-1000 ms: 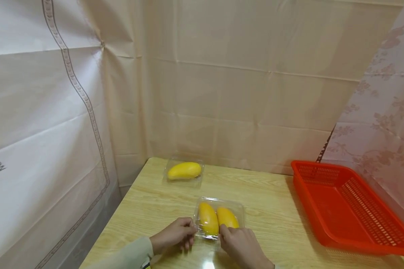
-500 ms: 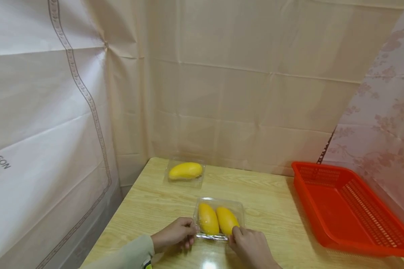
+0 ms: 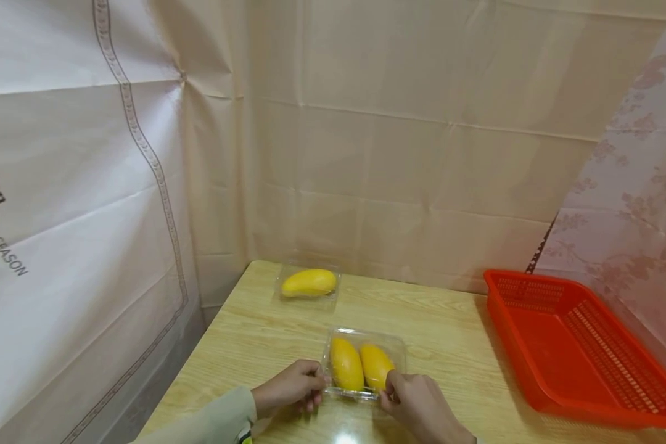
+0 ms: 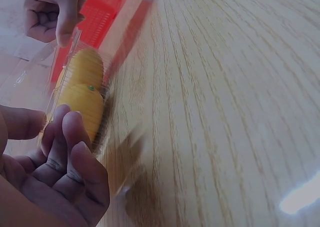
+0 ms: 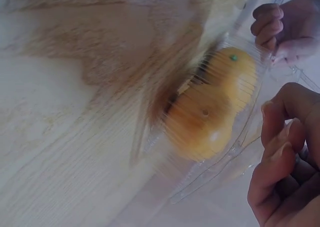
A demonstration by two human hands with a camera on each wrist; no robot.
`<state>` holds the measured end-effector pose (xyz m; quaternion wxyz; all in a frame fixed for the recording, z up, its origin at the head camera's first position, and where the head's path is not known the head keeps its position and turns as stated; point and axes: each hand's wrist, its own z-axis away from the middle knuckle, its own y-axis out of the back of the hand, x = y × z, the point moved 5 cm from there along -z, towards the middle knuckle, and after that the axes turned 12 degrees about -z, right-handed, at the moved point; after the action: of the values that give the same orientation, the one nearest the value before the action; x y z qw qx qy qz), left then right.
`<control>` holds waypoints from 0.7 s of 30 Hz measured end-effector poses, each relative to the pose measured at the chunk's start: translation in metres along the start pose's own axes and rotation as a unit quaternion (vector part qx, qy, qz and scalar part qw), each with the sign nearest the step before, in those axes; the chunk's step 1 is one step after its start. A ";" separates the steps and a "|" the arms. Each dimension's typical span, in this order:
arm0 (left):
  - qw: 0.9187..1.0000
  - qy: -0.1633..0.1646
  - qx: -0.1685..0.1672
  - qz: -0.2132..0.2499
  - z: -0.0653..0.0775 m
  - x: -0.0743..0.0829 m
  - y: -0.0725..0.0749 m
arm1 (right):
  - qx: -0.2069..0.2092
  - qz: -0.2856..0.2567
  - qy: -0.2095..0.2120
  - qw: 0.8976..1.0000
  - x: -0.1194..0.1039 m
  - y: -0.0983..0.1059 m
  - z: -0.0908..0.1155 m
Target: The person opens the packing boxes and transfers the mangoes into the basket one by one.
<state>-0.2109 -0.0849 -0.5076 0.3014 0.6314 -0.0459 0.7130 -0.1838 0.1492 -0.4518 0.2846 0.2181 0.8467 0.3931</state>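
A clear plastic clamshell box (image 3: 398, 346) lies near the table's front, its lid over two yellow-orange mangoes, a left mango (image 3: 346, 364) and a right mango (image 3: 376, 366). My left hand (image 3: 295, 387) pinches the box's near left corner between thumb and fingers. At the near right part of the rim, my right hand (image 3: 422, 401) grips the edge with curled fingers. In the left wrist view the right hand's extended digit (image 4: 66, 29) meets the rim. Ribbed side walls partly blur the mangoes in both wrist views.
Farther back on the wooden table (image 3: 438, 314) sits another clear box (image 3: 333, 297) with a single yellow mango (image 3: 309, 282). A red plastic basket (image 3: 577, 357) stands at the right. Cloth sheets (image 3: 355, 154) hang behind and at the sides.
My right hand has moved right along the box's front edge, from near its middle to the right corner. The left hand keeps its hold on the left corner.
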 end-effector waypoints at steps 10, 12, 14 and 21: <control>1.000 0.003 0.000 0.001 -0.002 -0.001 -0.001 | -0.018 -0.047 -0.002 0.999 0.006 -0.003 0.002; 1.000 0.004 -0.003 -0.003 -0.002 -0.001 -0.001 | 0.015 -0.021 0.051 0.998 0.005 -0.005 0.006; 1.000 0.004 -0.005 -0.006 -0.002 0.000 -0.001 | 0.050 0.016 0.100 0.994 0.003 -0.006 0.010; 1.000 0.004 -0.008 -0.010 -0.001 0.001 0.000 | 0.105 0.100 0.133 0.980 0.001 -0.005 0.017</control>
<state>-0.2118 -0.0834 -0.5066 0.3138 0.6269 -0.0435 0.7118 -0.1743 0.1557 -0.4652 0.1042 0.2759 0.8875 0.3542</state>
